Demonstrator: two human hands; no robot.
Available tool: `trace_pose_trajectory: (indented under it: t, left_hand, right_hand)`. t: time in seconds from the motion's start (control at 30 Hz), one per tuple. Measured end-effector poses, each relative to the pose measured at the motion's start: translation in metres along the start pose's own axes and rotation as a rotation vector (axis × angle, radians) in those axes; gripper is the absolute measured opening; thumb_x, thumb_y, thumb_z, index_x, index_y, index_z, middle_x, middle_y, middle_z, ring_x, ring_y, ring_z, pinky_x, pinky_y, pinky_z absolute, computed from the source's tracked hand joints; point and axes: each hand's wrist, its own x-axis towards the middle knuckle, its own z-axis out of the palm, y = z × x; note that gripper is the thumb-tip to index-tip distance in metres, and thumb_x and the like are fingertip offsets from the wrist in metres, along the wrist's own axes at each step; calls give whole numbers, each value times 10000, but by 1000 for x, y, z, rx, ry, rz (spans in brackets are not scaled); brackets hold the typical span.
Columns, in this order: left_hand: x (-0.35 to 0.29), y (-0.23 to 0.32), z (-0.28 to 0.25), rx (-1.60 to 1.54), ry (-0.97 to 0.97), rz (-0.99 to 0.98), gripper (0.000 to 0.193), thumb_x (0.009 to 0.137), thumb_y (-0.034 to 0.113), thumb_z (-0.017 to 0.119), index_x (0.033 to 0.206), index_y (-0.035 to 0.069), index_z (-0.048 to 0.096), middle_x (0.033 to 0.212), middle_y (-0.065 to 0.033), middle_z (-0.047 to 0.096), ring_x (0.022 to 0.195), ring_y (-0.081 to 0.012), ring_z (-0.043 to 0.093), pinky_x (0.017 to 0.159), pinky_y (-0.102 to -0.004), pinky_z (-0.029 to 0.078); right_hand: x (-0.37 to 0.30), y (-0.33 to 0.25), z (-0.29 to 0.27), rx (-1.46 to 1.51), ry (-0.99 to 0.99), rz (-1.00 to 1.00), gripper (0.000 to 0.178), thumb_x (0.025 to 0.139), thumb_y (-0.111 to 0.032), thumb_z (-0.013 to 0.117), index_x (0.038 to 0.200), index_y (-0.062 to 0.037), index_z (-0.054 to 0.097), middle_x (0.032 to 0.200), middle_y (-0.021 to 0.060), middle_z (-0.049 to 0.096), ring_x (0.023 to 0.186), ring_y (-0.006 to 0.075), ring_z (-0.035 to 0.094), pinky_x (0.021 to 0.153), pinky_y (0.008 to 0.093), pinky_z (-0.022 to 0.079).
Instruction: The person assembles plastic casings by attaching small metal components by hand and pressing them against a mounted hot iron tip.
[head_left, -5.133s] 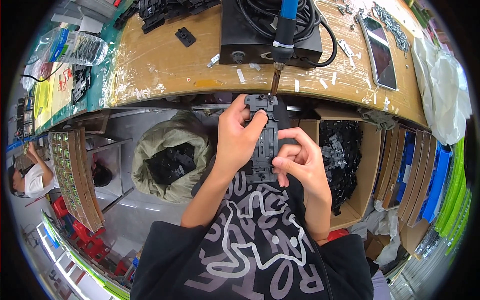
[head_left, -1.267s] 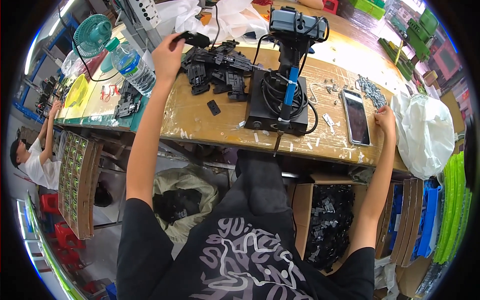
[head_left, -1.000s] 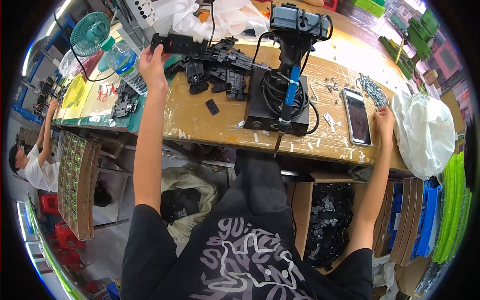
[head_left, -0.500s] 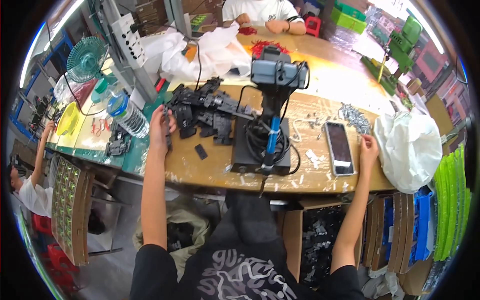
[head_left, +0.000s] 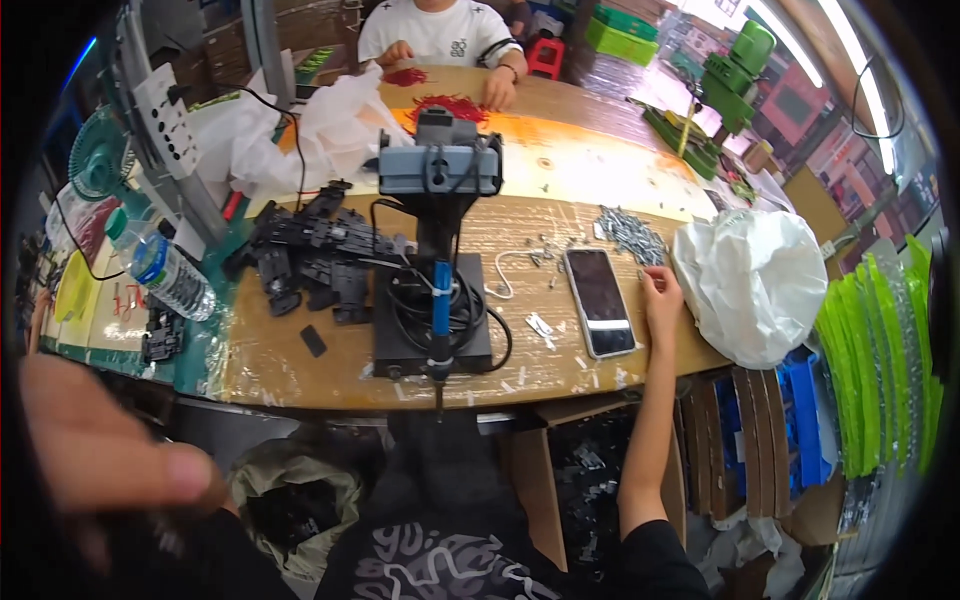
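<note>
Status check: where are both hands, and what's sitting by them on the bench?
Left hand up close to camera, blurred, grip unclear. Right hand resting on the bench edge beside the phone, screw pile just beyond. White bag crowds its right.

- Black glossy rectangular phone (head_left: 599, 301)
- Pale wooden tabletop (head_left: 300, 365), streaked with tape
- Black plastic parts (head_left: 310, 255), piled
- White crumpled plastic bag (head_left: 752, 283)
- Grey-blue machine head (head_left: 438, 169) on a black base
- Silver metal screws (head_left: 632, 233)
- Lime-green stacked trays (head_left: 880, 360)
</note>
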Motion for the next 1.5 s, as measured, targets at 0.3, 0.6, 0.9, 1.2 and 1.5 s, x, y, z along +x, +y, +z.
trace_pose_trajectory:
  t: [0.3,0.6,0.9,1.2,1.5]
  left_hand:
    - [-51,-8,-9,-152,168,-10,498,782,489,503,827,-2,573,562,-55,537,448,-119,482,404,-234,343]
    - [-114,12,-11,-30,475,145,514,791,493,483,860,-13,546,561,-61,533,435,-119,474,397,-232,346]
    - [-95,48,-2,-112,453,-31,533,800,497,464,893,-25,518,560,-66,530,421,-120,467,390,-231,349]
    - [-21,28,80,-477,557,-465,596,833,546,331,924,-30,454,478,-30,448,383,-75,378,360,-199,283]
    - [-97,36,161,-2196,386,-1089,760,740,722,217,934,15,419,609,-61,350,420,-120,338,316,-194,277]
  right_hand:
    - [6,-12,-4,5,3,33,92,759,-79,568,810,-4,581,700,35,583,643,84,521,593,215,411]
    - [-11,8,-1,111,19,-37,101,759,-49,547,847,-21,590,665,-7,523,586,64,472,534,197,390]
    - [8,1,12,16,-8,-54,130,768,-98,567,855,-2,580,643,25,518,602,99,459,556,237,391]
    - [-6,-4,-11,258,-7,66,90,789,-80,568,854,-19,552,736,20,566,646,91,531,564,200,416]
    - [-135,-155,-9,588,6,6,137,779,14,549,914,23,530,815,84,551,655,128,533,611,235,460]
